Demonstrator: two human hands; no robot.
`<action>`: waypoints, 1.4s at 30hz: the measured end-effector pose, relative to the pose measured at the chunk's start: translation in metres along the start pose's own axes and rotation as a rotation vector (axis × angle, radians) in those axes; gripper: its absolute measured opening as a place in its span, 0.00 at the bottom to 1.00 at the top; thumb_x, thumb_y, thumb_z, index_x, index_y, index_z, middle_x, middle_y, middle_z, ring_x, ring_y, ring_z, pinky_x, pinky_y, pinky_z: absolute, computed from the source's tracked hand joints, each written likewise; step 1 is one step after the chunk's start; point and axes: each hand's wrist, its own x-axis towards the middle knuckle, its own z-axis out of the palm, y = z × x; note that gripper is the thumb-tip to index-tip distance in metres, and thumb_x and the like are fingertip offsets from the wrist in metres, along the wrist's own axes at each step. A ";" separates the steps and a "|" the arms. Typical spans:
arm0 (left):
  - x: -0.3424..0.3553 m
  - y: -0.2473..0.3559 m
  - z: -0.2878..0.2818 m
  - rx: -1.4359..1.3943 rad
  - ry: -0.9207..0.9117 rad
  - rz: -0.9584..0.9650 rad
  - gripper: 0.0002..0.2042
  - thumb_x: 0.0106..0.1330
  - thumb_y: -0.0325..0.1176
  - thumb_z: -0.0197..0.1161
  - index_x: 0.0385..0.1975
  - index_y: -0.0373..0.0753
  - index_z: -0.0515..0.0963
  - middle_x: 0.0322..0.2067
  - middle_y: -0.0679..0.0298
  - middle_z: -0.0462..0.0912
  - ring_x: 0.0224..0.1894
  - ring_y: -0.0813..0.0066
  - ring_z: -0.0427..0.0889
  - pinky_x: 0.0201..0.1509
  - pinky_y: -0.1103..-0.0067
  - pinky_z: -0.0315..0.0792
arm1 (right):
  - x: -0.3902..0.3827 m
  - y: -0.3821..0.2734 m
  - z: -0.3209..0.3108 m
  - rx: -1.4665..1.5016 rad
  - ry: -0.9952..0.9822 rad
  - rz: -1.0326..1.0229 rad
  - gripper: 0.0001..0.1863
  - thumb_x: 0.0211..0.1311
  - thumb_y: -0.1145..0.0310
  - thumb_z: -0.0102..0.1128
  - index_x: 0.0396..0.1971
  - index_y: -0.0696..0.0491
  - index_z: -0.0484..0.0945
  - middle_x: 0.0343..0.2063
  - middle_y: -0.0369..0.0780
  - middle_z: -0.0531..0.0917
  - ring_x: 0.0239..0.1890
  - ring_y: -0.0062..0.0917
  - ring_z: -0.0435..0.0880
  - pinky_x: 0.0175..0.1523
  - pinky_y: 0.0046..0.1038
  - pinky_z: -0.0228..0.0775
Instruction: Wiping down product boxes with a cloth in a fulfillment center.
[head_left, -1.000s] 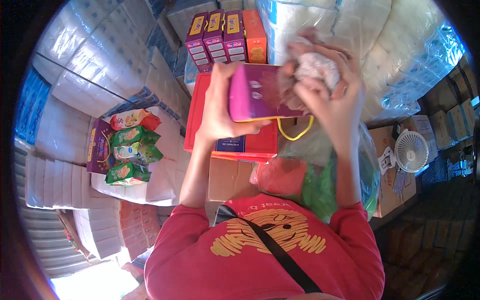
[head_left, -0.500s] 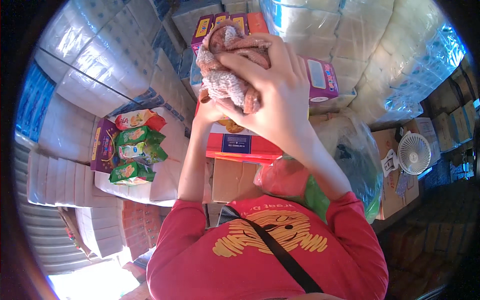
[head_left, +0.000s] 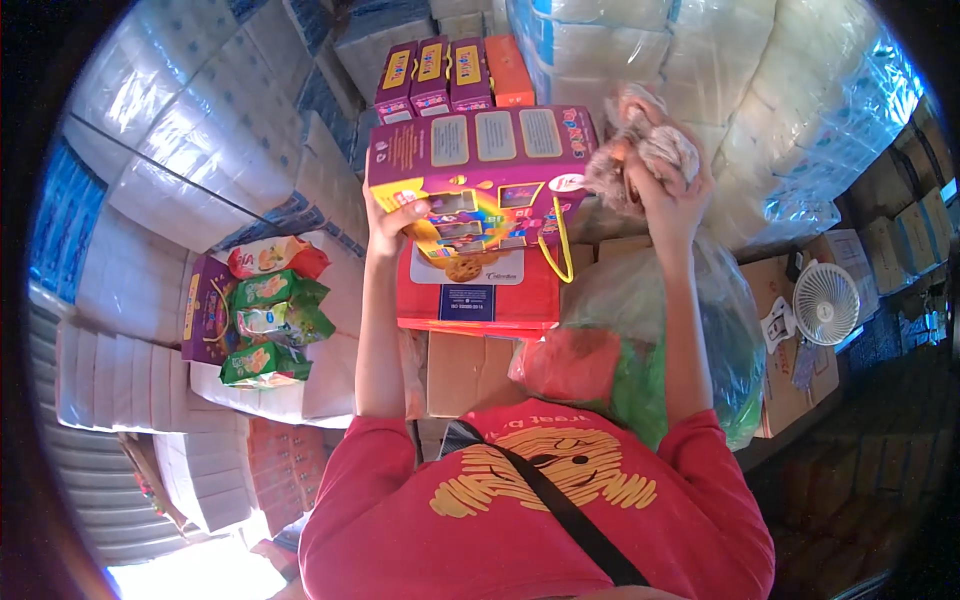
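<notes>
A purple and yellow gift box (head_left: 480,180) with a yellow cord handle is held up in front of me, tilted so its long purple side faces upward. My left hand (head_left: 392,222) grips its left end, thumb across the colourful face. In my right hand (head_left: 668,195) is a bunched, pinkish-brown and white cloth (head_left: 645,150), close to the box's right end. Beneath the gift box lies a red box (head_left: 480,295) with a cookie picture, partly covered by it.
Behind stand several purple boxes (head_left: 430,75) beside an orange box (head_left: 510,70). Green and red snack packs (head_left: 268,315) lie on white bundles at left, next to another purple box (head_left: 208,310). Clear plastic bags (head_left: 690,320) and a small white fan (head_left: 827,303) are at right.
My hands have moved apart. The cloth has gone to the right in my right hand, while my left hand now shows gripping the gift box, which was mostly hidden before.
</notes>
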 end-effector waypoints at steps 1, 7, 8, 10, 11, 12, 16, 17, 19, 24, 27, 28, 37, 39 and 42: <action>-0.005 -0.002 -0.003 -0.066 0.012 -0.023 0.33 0.39 0.28 0.72 0.49 0.33 0.66 0.38 0.62 0.78 0.39 0.73 0.80 0.45 0.78 0.74 | -0.005 0.003 -0.002 0.175 0.019 0.116 0.23 0.42 0.71 0.71 0.41 0.59 0.76 0.37 0.37 0.77 0.39 0.20 0.76 0.46 0.23 0.68; -0.023 0.001 -0.033 0.061 -0.002 0.103 0.33 0.35 0.30 0.77 0.45 0.33 0.70 0.37 0.63 0.79 0.38 0.74 0.79 0.45 0.77 0.73 | -0.037 0.013 0.007 0.362 0.025 0.430 0.28 0.44 0.74 0.72 0.47 0.59 0.70 0.40 0.39 0.77 0.39 0.19 0.77 0.44 0.18 0.70; -0.023 0.007 -0.037 0.125 -0.004 0.098 0.34 0.35 0.32 0.78 0.46 0.33 0.69 0.37 0.63 0.78 0.38 0.74 0.79 0.44 0.77 0.73 | -0.039 0.008 0.012 0.413 -0.007 0.485 0.28 0.43 0.75 0.72 0.47 0.59 0.70 0.40 0.39 0.77 0.39 0.18 0.77 0.43 0.17 0.71; -0.018 0.015 -0.041 0.089 0.007 0.042 0.31 0.36 0.31 0.77 0.44 0.32 0.72 0.36 0.64 0.79 0.38 0.74 0.79 0.45 0.77 0.73 | -0.043 -0.006 0.022 0.502 0.003 0.543 0.28 0.42 0.77 0.72 0.47 0.59 0.72 0.40 0.37 0.78 0.39 0.16 0.77 0.42 0.16 0.71; -0.014 0.012 -0.065 0.159 -0.052 0.023 0.28 0.37 0.31 0.76 0.42 0.33 0.74 0.37 0.64 0.80 0.38 0.74 0.79 0.45 0.77 0.73 | -0.041 -0.016 0.023 0.508 -0.006 0.542 0.28 0.42 0.77 0.72 0.47 0.59 0.72 0.40 0.37 0.78 0.39 0.16 0.77 0.42 0.16 0.71; -0.007 0.014 -0.083 0.175 -0.128 -0.049 0.26 0.40 0.32 0.74 0.42 0.33 0.75 0.38 0.64 0.81 0.38 0.74 0.80 0.45 0.77 0.72 | -0.037 -0.024 0.024 0.459 -0.063 0.489 0.27 0.42 0.78 0.71 0.46 0.59 0.73 0.40 0.36 0.78 0.39 0.15 0.77 0.42 0.15 0.71; 0.014 0.018 -0.124 0.154 -0.223 -0.146 0.34 0.41 0.39 0.74 0.50 0.34 0.71 0.44 0.63 0.79 0.48 0.72 0.76 0.53 0.76 0.68 | -0.033 -0.039 0.031 0.368 -0.250 0.022 0.28 0.36 0.74 0.68 0.45 0.59 0.73 0.38 0.34 0.78 0.40 0.17 0.76 0.47 0.19 0.67; 0.024 0.018 -0.119 0.121 -0.247 -0.176 0.35 0.42 0.39 0.74 0.52 0.34 0.69 0.45 0.63 0.78 0.49 0.73 0.76 0.54 0.76 0.67 | -0.032 -0.033 0.032 0.310 -0.273 -0.076 0.31 0.34 0.73 0.68 0.46 0.59 0.73 0.39 0.35 0.77 0.42 0.17 0.75 0.50 0.21 0.66; 0.033 0.028 -0.083 0.119 -0.262 -0.166 0.37 0.43 0.39 0.73 0.55 0.35 0.66 0.47 0.64 0.77 0.51 0.74 0.74 0.56 0.77 0.65 | -0.036 -0.039 0.028 0.407 -0.280 0.039 0.31 0.33 0.74 0.68 0.46 0.59 0.73 0.40 0.37 0.77 0.44 0.19 0.75 0.51 0.22 0.65; 0.034 0.067 -0.014 0.428 -0.262 -0.102 0.33 0.53 0.30 0.67 0.60 0.37 0.63 0.52 0.64 0.73 0.51 0.76 0.73 0.53 0.78 0.68 | -0.060 -0.001 0.020 0.352 -0.158 0.030 0.27 0.34 0.73 0.69 0.41 0.59 0.76 0.44 0.39 0.76 0.48 0.24 0.75 0.52 0.22 0.64; 0.019 0.082 0.024 0.633 -0.251 -0.011 0.30 0.56 0.25 0.63 0.61 0.41 0.64 0.54 0.61 0.70 0.52 0.75 0.70 0.53 0.79 0.67 | -0.101 0.078 0.017 0.024 -0.062 -0.015 0.12 0.52 0.71 0.61 0.36 0.56 0.75 0.42 0.39 0.76 0.43 0.27 0.76 0.48 0.27 0.71; 0.010 0.085 0.035 0.703 -0.269 0.057 0.29 0.56 0.26 0.62 0.60 0.43 0.65 0.54 0.60 0.69 0.53 0.74 0.69 0.53 0.79 0.67 | -0.112 0.100 0.016 -0.420 -0.100 -0.300 0.07 0.62 0.69 0.55 0.37 0.55 0.72 0.39 0.39 0.75 0.41 0.25 0.77 0.45 0.28 0.74; 0.003 0.084 0.073 0.721 -0.246 0.066 0.26 0.56 0.40 0.65 0.55 0.44 0.70 0.51 0.55 0.67 0.59 0.62 0.64 0.63 0.71 0.58 | -0.161 0.074 -0.017 -0.068 -0.106 -0.088 0.08 0.59 0.70 0.55 0.38 0.54 0.74 0.40 0.38 0.76 0.43 0.26 0.76 0.47 0.27 0.71; 0.011 0.078 0.083 0.638 -0.311 0.041 0.24 0.55 0.40 0.66 0.53 0.44 0.71 0.50 0.57 0.69 0.58 0.62 0.65 0.62 0.71 0.59 | -0.170 0.067 -0.022 0.000 -0.093 -0.033 0.08 0.58 0.71 0.56 0.38 0.54 0.75 0.40 0.38 0.76 0.44 0.26 0.75 0.48 0.27 0.70; 0.032 0.064 0.094 0.637 -0.477 0.093 0.23 0.56 0.37 0.60 0.52 0.39 0.70 0.49 0.59 0.73 0.54 0.68 0.70 0.59 0.75 0.62 | -0.172 0.062 -0.014 0.095 -0.058 0.056 0.09 0.57 0.71 0.56 0.39 0.54 0.76 0.41 0.38 0.76 0.45 0.26 0.75 0.49 0.27 0.68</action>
